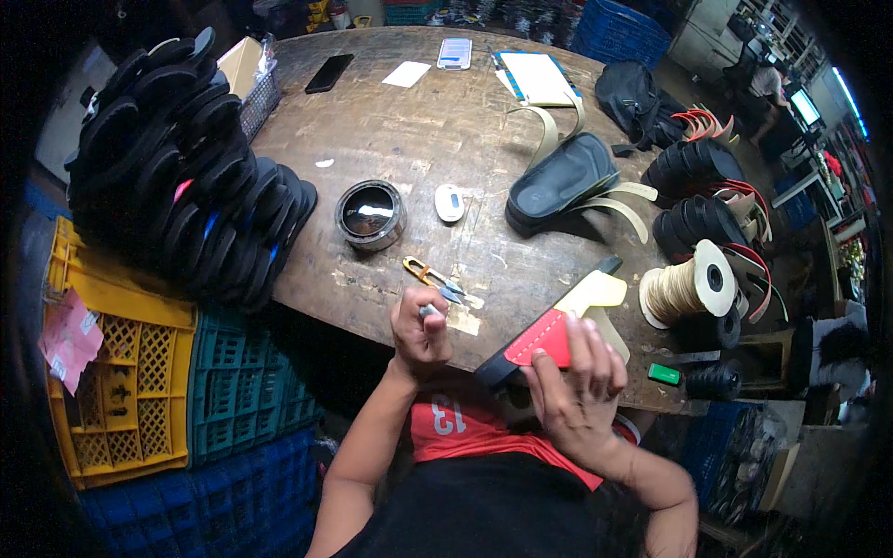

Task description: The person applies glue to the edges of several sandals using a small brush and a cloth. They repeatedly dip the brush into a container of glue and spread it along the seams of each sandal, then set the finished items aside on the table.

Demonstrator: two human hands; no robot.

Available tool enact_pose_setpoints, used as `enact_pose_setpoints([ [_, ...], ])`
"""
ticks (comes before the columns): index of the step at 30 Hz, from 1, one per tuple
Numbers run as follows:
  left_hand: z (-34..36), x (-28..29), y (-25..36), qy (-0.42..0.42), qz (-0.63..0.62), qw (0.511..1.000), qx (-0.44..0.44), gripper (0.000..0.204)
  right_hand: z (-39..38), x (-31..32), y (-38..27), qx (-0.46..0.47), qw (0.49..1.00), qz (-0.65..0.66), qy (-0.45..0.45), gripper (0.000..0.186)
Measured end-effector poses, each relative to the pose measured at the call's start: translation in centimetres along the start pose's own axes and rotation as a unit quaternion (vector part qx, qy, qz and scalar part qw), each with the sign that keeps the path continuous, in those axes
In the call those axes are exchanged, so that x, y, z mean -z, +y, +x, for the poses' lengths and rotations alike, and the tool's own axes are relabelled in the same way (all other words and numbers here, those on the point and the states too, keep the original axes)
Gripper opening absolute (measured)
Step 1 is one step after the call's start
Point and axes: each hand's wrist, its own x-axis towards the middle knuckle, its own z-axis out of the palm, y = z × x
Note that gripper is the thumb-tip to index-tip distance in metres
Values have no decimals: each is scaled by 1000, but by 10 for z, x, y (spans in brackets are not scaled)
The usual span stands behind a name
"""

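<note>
Head view shows the right hand (pixel 579 391) clamped around a black sandal with a red strap (pixel 538 342) at the table (pixel 419 130) edge, near the body. The left hand (pixel 420 327) is closed on a small tool (pixel 429 310) whose kind I cannot tell. If the sandal twists in that one-handed hold, the tool could slip toward the right-hand fingers (pixel 595 349).

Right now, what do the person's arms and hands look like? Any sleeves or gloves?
Both forearms come up bare, no sleeves over them. The left hand and right hand wear no gloves, and no rings or watch show. Below is a red and black top.
</note>
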Motion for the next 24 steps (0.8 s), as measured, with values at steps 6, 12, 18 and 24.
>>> enact_pose_setpoints([
  [6,4,2,5,-16,-3,1000,16,43,49,10,30,144,955,125,-228,31],
  [12,4,7,5,-14,-17,999,23,37,63,8,25,152,944,113,-271,22],
  [18,7,7,3,-36,-44,997,54,32,57,-5,31,143,946,96,-274,14],
  [24,10,1,0,-62,-10,989,136,31,65,-12,44,98,976,95,-168,13],
])
